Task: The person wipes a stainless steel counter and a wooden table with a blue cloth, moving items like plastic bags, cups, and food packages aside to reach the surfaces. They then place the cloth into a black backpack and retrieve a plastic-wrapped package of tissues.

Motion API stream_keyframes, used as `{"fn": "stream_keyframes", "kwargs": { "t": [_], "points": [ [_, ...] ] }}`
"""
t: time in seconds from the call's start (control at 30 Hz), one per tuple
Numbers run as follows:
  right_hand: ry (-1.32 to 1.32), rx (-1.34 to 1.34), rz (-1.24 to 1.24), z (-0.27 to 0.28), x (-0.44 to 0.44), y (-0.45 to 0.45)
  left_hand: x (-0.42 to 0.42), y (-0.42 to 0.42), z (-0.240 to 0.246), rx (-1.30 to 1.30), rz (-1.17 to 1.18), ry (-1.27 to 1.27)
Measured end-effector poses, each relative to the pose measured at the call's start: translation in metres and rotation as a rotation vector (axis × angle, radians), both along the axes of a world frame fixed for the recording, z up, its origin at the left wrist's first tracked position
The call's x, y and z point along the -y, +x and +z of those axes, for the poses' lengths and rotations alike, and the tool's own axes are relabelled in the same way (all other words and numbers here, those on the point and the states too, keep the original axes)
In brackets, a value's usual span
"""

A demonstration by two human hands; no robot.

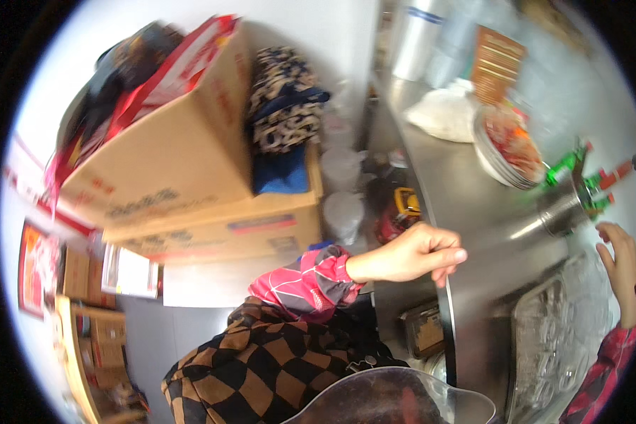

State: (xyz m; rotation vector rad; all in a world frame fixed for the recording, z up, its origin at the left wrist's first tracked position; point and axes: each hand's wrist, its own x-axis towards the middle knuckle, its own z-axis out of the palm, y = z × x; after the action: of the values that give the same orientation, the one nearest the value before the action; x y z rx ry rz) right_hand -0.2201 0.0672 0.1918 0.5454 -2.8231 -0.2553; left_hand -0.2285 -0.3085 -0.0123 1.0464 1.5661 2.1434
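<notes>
My left hand point(413, 257), in a pink plaid sleeve, hangs over the edge of the stainless steel counter point(471, 212), its fingers loosely curled with no object visible in them. At the right rim, my right hand point(620, 259) is raised with its fingers apart and holds nothing visible. Just beyond it lies a metal cylinder point(564, 206) with green and red items at its mouth. Stacked white bowls point(501, 153) hold reddish packets beside a white cloth-like bundle point(442, 114). Below my right hand is a tray of clear glasses or cups point(543, 339).
Cardboard boxes point(180, 153) with bags and clothing stand at the left. Clear containers point(343, 212) and a yellow-capped jug point(403, 209) sit between boxes and counter. A brown packet point(495, 63) stands at the back. A transparent curved plastic piece point(403, 397) crosses the bottom.
</notes>
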Motion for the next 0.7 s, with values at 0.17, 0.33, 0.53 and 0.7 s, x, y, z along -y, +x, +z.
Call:
{"fn": "stream_keyframes", "kwargs": {
  "t": [0.17,0.33,0.53,0.7],
  "points": [
    [0.026,-0.02,0.135,-0.022,0.022,-0.009,0.057,0.063,-0.069,0.38,0.237,-0.172],
    [0.09,-0.07,0.12,-0.021,0.079,-0.01,0.123,0.095,-0.102,0.352,0.498,-0.158],
    [0.102,-0.009,0.143,-0.009,0.18,0.016,0.165,0.095,-0.117,0.341,0.413,-0.115],
    [0.03,-0.005,0.161,-0.035,0.226,0.112,0.2,0.104,-0.153,0.154,0.148,-0.378]
  ]
}}
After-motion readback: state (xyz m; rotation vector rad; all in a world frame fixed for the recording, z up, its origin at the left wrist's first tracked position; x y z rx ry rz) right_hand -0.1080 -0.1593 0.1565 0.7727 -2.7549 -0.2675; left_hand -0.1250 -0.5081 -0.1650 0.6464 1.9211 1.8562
